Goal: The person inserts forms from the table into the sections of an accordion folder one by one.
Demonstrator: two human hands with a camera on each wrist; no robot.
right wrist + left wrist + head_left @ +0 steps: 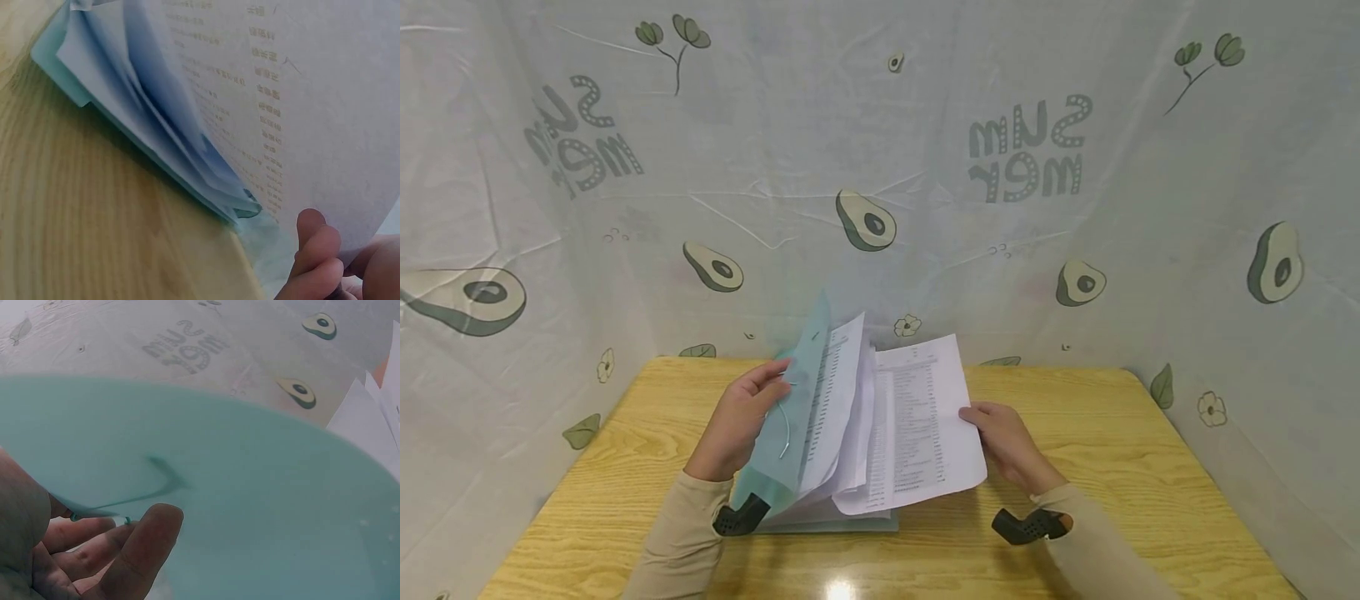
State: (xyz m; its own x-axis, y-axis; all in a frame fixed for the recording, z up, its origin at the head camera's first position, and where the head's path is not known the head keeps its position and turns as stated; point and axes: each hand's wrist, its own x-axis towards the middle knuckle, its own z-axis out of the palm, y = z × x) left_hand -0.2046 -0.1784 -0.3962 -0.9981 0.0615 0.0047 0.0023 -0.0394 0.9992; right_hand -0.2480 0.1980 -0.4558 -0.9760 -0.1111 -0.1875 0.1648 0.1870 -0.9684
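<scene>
A pale teal folder (797, 417) lies on the table with its front cover raised on the left. My left hand (747, 417) holds that cover by its outer edge, thumb on one side and fingers on the other; a thin string hangs from the cover. Inside are several printed sheets (850, 417), some standing up beside the cover. My right hand (1009, 442) pinches the right edge of a printed sheet (925, 425), lifted and tilted over the folder's right side. In the right wrist view, the other papers (144, 119) fan out beneath that sheet.
The wooden table (1075, 500) extends to both sides and in front of the folder. Behind it hangs a pale curtain (790, 150) printed with avocados and lettering. A black wrist camera mount sits at each sleeve.
</scene>
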